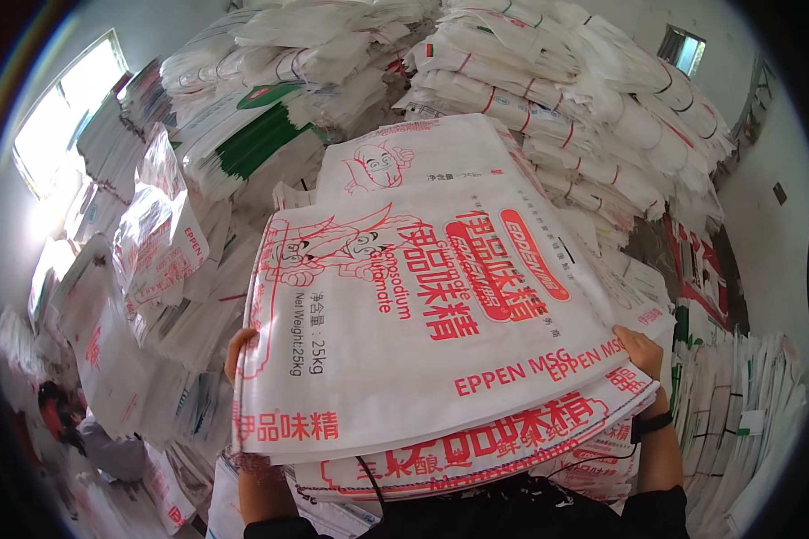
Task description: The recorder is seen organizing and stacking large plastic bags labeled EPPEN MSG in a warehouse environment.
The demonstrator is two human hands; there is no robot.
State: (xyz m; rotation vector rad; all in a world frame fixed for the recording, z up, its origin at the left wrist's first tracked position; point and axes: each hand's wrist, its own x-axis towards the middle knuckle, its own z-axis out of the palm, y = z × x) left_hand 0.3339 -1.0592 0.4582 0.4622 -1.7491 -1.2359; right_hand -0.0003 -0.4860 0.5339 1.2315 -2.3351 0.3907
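Note:
A flat white woven sack (422,314) with red print and a cartoon figure fills the middle of the view. My left hand (239,346) grips its left edge, fingers curled over the rim. At the right, my right hand (640,350) holds its near corner, and a dark band sits on that wrist. The sack lies on top of a stack of similar white and red sacks (476,449) in front of me. Another printed sack (413,162) lies just beyond it.
Tall piles of bundled white sacks (557,99) tied with red string rise behind and to the right. More sacks, some with green print (261,135), heap up on the left below a bright window (63,117). Upright stacks (746,422) stand at the right.

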